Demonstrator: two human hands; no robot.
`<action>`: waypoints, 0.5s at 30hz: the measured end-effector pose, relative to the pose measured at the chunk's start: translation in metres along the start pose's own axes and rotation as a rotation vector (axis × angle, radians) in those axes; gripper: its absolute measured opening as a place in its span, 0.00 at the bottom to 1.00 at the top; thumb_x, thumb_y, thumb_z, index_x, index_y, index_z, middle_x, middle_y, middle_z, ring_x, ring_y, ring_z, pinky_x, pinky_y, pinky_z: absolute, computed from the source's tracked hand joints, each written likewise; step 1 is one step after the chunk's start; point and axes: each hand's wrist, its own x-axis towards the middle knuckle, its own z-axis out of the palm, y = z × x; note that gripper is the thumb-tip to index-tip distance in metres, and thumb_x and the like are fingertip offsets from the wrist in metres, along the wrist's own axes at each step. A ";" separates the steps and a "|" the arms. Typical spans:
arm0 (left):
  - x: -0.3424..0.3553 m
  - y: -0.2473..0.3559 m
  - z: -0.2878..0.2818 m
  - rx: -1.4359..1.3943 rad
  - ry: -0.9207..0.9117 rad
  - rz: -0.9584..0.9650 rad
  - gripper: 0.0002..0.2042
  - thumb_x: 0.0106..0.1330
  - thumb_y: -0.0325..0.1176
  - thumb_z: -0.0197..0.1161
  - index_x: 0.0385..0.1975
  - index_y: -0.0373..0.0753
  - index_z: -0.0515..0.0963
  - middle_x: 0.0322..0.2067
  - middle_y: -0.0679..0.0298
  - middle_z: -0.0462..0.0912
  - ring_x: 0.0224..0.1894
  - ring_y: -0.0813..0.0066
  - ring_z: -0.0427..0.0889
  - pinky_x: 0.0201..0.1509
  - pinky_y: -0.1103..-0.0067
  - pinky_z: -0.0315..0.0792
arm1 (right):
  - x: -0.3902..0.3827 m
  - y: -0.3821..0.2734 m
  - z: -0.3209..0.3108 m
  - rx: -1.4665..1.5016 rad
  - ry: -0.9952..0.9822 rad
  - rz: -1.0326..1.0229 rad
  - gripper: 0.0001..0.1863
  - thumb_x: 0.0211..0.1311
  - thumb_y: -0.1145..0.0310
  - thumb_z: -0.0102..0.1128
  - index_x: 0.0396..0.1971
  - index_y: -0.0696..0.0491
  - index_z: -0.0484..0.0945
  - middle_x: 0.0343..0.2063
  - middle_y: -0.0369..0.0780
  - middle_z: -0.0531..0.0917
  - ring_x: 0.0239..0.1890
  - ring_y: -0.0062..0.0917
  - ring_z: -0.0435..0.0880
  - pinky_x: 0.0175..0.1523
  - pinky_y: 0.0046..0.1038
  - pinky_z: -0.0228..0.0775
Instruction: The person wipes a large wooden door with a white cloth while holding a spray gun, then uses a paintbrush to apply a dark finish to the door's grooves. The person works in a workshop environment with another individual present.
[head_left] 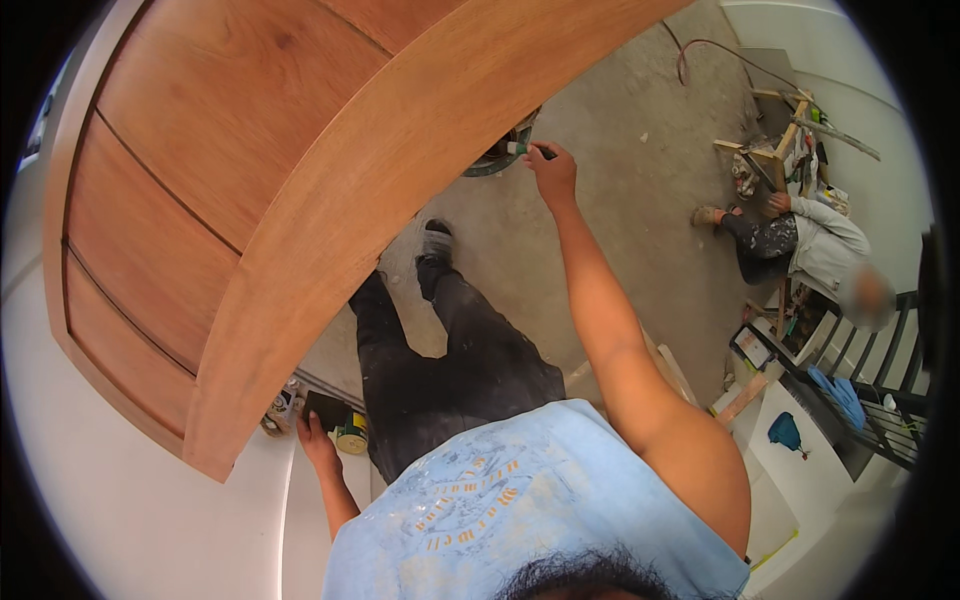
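My right hand (553,172), at the end of an outstretched arm, is closed round a small paintbrush (517,148) with a pale and green part showing. The brush is over a dark round container (487,168) on the floor, partly hidden behind the wooden panel's edge. A large curved reddish wooden panel (330,190) with dark grooves fills the upper left. Low on the left, my left hand (318,447) grips a dark flat piece (328,411), whose kind I cannot make out. Right beside it stands a can (351,437) with a yellowish label.
Dusty concrete floor (630,230) stretches ahead. At the right a person (825,240) sits by a wooden frame (780,150) with clutter. Black railings (885,375) carry blue gloves (838,397). A hose (690,50) lies at the far wall. White wall (220,520) bounds my left.
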 end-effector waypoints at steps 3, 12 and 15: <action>-0.006 -0.002 -0.001 0.072 0.000 -0.040 0.18 0.78 0.34 0.51 0.60 0.30 0.72 0.53 0.55 0.81 0.54 0.69 0.78 0.61 0.75 0.69 | 0.016 0.006 -0.004 0.115 0.060 0.089 0.13 0.67 0.70 0.63 0.41 0.67 0.83 0.31 0.45 0.88 0.32 0.22 0.89 0.38 0.22 0.81; -0.009 -0.060 -0.064 0.211 0.117 -0.212 0.15 0.74 0.34 0.56 0.54 0.33 0.77 0.45 0.52 0.85 0.49 0.63 0.82 0.55 0.72 0.72 | -0.037 0.048 -0.121 1.123 0.037 0.370 0.10 0.69 0.73 0.64 0.43 0.65 0.79 0.38 0.45 0.85 0.39 0.30 0.88 0.47 0.27 0.85; -0.004 -0.088 -0.070 0.248 0.120 -0.222 0.15 0.73 0.34 0.57 0.54 0.33 0.78 0.44 0.52 0.85 0.48 0.62 0.83 0.54 0.71 0.73 | -0.066 0.013 -0.156 1.206 -0.256 0.250 0.09 0.69 0.72 0.64 0.44 0.62 0.81 0.41 0.46 0.84 0.40 0.30 0.88 0.45 0.26 0.87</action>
